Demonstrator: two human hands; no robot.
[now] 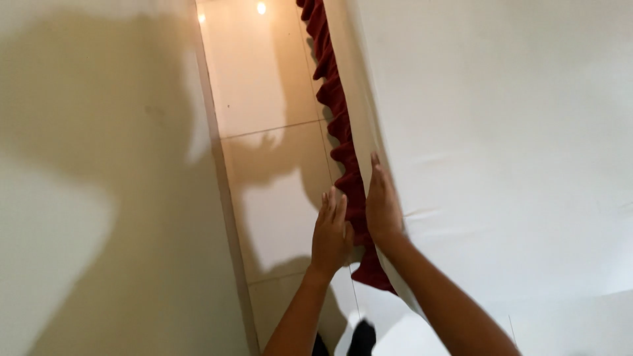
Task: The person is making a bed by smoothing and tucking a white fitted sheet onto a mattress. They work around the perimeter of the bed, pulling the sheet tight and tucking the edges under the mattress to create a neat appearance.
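Observation:
A white sheet (501, 145) covers a bed that fills the right side of the head view. A dark red ruffled bed skirt (333, 99) runs along the bed's edge, from the top of the view down to my hands. My right hand (382, 204) lies flat against the side of the sheeted mattress, fingers together and pointing away. My left hand (331, 232) is just left of it, fingers straight, pressed at the red skirt. Neither hand visibly grips anything.
A narrow strip of glossy cream floor tiles (264, 118) lies between the bed and a pale wall (99, 198) on the left. Shadows of my arms fall on the wall and floor. A dark foot or shoe (361, 336) shows at the bottom.

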